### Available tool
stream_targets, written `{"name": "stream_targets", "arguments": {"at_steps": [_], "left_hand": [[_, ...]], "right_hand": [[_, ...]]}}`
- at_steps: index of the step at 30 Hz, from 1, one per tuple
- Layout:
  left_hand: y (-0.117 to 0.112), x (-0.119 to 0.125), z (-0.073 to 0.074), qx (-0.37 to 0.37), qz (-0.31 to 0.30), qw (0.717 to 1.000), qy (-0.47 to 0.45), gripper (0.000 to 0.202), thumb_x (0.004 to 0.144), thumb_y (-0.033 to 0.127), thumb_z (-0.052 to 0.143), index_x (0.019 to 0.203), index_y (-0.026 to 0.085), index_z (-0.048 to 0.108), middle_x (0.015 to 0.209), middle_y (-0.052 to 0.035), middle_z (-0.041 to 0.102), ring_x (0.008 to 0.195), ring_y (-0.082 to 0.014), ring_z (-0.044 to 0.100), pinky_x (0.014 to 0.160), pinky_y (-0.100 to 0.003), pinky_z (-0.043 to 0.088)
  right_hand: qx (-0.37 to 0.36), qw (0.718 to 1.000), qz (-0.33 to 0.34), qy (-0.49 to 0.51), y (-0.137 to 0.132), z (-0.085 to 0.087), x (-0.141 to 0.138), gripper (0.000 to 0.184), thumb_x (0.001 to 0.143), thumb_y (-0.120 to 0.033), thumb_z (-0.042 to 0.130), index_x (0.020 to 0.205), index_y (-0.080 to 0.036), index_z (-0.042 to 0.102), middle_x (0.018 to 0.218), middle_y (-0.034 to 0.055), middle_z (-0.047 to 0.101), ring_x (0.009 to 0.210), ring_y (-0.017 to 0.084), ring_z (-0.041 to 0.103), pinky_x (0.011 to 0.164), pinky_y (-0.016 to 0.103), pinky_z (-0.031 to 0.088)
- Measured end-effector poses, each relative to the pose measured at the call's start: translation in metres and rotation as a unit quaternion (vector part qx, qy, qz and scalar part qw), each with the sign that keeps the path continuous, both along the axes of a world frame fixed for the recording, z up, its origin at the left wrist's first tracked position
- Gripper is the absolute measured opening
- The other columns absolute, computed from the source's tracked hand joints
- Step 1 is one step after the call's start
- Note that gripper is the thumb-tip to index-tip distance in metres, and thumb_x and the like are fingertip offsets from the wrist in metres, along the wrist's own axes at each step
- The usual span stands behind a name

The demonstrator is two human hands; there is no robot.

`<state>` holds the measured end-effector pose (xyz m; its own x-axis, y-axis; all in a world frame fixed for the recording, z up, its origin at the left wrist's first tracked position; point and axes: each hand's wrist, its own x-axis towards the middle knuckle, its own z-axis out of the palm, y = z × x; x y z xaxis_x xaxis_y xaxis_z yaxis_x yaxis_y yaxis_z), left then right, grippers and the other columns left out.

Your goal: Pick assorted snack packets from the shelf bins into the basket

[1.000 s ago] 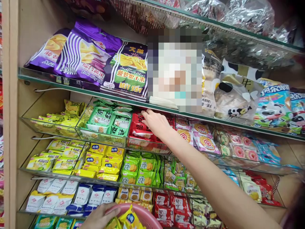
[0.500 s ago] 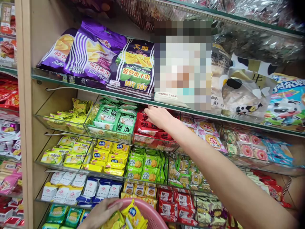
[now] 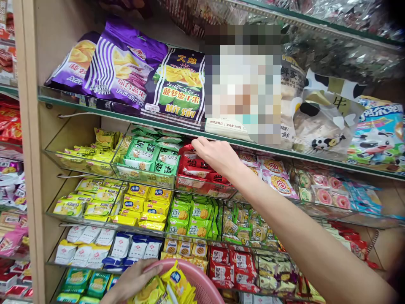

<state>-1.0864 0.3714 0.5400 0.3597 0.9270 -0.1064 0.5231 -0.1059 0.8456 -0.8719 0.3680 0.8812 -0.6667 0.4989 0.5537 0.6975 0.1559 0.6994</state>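
Reaching into the red packets [image 3: 193,164] with our right hand [image 3: 217,155], just under the glass shelf [image 3: 152,121]. Fingers are bent down over the pile; thumb side and undersides are hidden, so we can't tell if we have a packet pinched or are only touching. Left hand [image 3: 134,276] is curled at the left rim of the pink basket [image 3: 205,282], looks like a hold on it; its underside isn't in view.

How we'd do it well: wrist low, since the shelf edge leaves little headroom over the knuckles. Pinch one packet by a loose end, not the filled middle, so we don't crush what's inside. Lift before pulling, so it clears the clear front panel [image 3: 204,185] without snagging or dragging its neighbours. Basket should stay level meanwhile; yellow packets [image 3: 177,280] are heaped inside and could slide if we tip it.

Looks: glossy red wrappers, creased, bold black lettering, lying loosely stacked and tilted. They probably handle as light and slippery. Location: one compartment of the top row of bins, between the green packets [image 3: 142,154] and the pink-and-white packets [image 3: 280,185]. Our hand and wrist cover the right part of the pile, so we can't count them.
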Motion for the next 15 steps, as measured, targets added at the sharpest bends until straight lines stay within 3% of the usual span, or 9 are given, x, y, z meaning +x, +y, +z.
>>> {"name": "stream_targets", "arguments": {"at_steps": [4,6,7,9,11,13,15], "left_hand": [[-0.001,0.001,0.0,-0.005,-0.003,1.0,-0.015,0.058,0.074,0.068,0.048,0.107,0.025,0.068,0.111,-0.0018,0.068,0.108,-0.0304,0.057,0.092,-0.034,0.043],[0.0,0.001,0.0,-0.005,0.004,1.0,-0.012,0.059,0.072,0.068,0.049,0.107,0.024,0.068,0.11,-0.0023,0.068,0.107,-0.0307,0.058,0.091,-0.034,0.043],[0.0,0.002,0.0,-0.001,0.002,1.0,-0.012,0.059,0.072,0.068,0.049,0.106,0.024,0.068,0.11,-0.0022,0.068,0.106,-0.0304,0.058,0.09,-0.033,0.043],[0.001,0.004,0.0,0.011,-0.014,1.0,-0.012,0.059,0.073,0.068,0.048,0.106,0.024,0.069,0.107,-0.0018,0.069,0.103,-0.0294,0.059,0.089,-0.032,0.044],[0.001,0.006,0.0,0.019,-0.024,0.999,-0.008,0.059,0.073,0.068,0.047,0.105,0.024,0.069,0.106,-0.0017,0.07,0.102,-0.0285,0.06,0.088,-0.032,0.044],[0.001,0.008,0.001,0.021,-0.02,1.0,0.005,0.059,0.073,0.067,0.048,0.107,0.024,0.068,0.108,-0.0021,0.069,0.102,-0.0281,0.06,0.089,-0.031,0.043],[0.0,0.011,0.003,0.021,-0.016,1.0,0.016,0.059,0.073,0.066,0.049,0.109,0.023,0.067,0.11,-0.0026,0.068,0.103,-0.0278,0.06,0.089,-0.03,0.042]], "right_hand": [[0.039,0.987,0.1,0.121,-0.022,-0.015,0.015,0.036,0.097,-0.023,0.019,0.114,-0.017,0.05,0.11,0.0091,0.06,0.082,0.015,0.06,0.059,0.027,0.04],[0.039,0.95,0.177,0.255,-0.036,-0.03,0.021,0.032,0.096,-0.031,0.029,0.118,-0.019,0.048,0.109,0.008,0.06,0.079,0.015,0.059,0.065,0.028,0.044],[0.026,0.914,0.214,0.344,-0.042,-0.04,0.023,0.032,0.094,-0.035,0.035,0.12,-0.021,0.047,0.104,0.0071,0.062,0.073,0.014,0.059,0.063,0.028,0.045],[-0.052,0.802,0.271,0.529,-0.054,-0.067,0.024,0.035,0.088,-0.042,0.046,0.118,-0.023,0.047,0.087,0.0034,0.062,0.055,0.011,0.054,0.051,0.027,0.043],[-0.185,0.65,0.295,0.675,-0.064,-0.099,0.021,0.034,0.083,-0.045,0.055,0.108,-0.023,0.051,0.068,-0.0024,0.056,0.041,0.007,0.044,0.038,0.022,0.033],[-0.321,0.499,0.287,0.752,-0.072,-0.133,0.015,0.031,0.079,-0.046,0.059,0.097,-0.021,0.054,0.053,-0.0075,0.046,0.035,0.005,0.036,0.033,0.019,0.022],[-0.416,0.382,0.264,0.782,-0.078,-0.164,0.009,0.03,0.077,-0.046,0.062,0.091,-0.02,0.054,0.047,-0.0103,0.04,0.032,0.003,0.029,0.032,0.016,0.016]]}}
